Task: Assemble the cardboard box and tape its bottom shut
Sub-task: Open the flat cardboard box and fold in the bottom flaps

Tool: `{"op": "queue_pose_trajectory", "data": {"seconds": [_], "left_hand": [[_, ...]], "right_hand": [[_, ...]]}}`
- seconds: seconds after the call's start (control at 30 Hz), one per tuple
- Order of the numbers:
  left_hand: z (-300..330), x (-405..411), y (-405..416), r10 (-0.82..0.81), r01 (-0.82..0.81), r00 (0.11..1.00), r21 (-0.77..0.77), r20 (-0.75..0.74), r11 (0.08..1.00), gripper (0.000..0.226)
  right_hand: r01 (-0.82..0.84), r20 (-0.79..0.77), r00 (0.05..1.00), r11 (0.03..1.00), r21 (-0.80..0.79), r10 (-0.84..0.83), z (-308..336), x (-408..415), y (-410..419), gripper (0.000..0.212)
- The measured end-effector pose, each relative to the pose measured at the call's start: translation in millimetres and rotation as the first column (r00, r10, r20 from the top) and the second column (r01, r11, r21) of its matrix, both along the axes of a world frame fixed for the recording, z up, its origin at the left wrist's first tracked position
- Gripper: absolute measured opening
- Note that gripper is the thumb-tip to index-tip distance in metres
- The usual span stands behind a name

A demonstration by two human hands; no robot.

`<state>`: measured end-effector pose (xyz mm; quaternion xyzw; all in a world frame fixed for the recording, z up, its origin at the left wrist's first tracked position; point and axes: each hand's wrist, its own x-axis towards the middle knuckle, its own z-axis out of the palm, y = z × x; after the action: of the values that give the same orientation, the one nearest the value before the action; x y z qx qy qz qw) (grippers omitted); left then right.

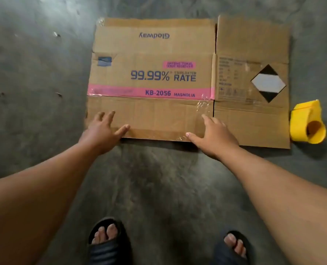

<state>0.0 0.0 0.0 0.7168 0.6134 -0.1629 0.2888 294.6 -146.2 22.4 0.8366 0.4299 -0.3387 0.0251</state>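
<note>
Reaching down, the left hand (99, 131) spreads its fingers straight over the near flap of the flattened cardboard box (153, 77), thumb at the flap's near edge; whether it presses the board cannot be told. The right hand (214, 134) is likewise spread with straight fingers, lying over the same flap near its right end, gripping nothing. The box lies flat on the concrete floor (34, 73), at 12 o'clock from both hands. A yellow tape dispenser (307, 123) sits at 3 o'clock, just beside the box.
</note>
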Motion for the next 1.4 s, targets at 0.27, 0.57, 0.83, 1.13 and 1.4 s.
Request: {"op": "queue_pose_trajectory", "data": {"seconds": [0.27, 0.57, 0.83, 1.13, 1.4], "left_hand": [[-78, -20, -3, 0.132, -0.107, 0.989, 0.277, -0.072, 0.955, 0.103], [-67, -47, 13, 0.306, -0.316, 0.949, 0.254, 0.08, 0.914, 0.115], [-73, -59, 10, 0.19, -0.203, 0.979, 0.299, 0.072, 0.932, 0.086], [-52, -69, 8, 0.286, -0.38, 0.913, 0.351, 0.291, 0.856, 0.041], [6, -52, 37, 0.394, -0.567, 0.781, 0.285, 0.484, 0.773, 0.016]], "right_hand": [[-0.045, 0.307, 0.952, 0.982, 0.185, -0.014, -101, -24, -12, 0.098], [0.116, 0.248, 0.95, 0.952, 0.284, -0.19, -81, -4, 1, 0.106], [0.279, 0.123, 0.938, 0.917, 0.286, -0.323, -91, -14, -12, 0.088], [0.396, -0.159, 0.918, 0.831, 0.391, -0.363, -73, 2, -19, 0.091], [0.412, -0.352, 0.9, 0.77, 0.488, -0.258, -31, 34, -10, 0.088]]}}
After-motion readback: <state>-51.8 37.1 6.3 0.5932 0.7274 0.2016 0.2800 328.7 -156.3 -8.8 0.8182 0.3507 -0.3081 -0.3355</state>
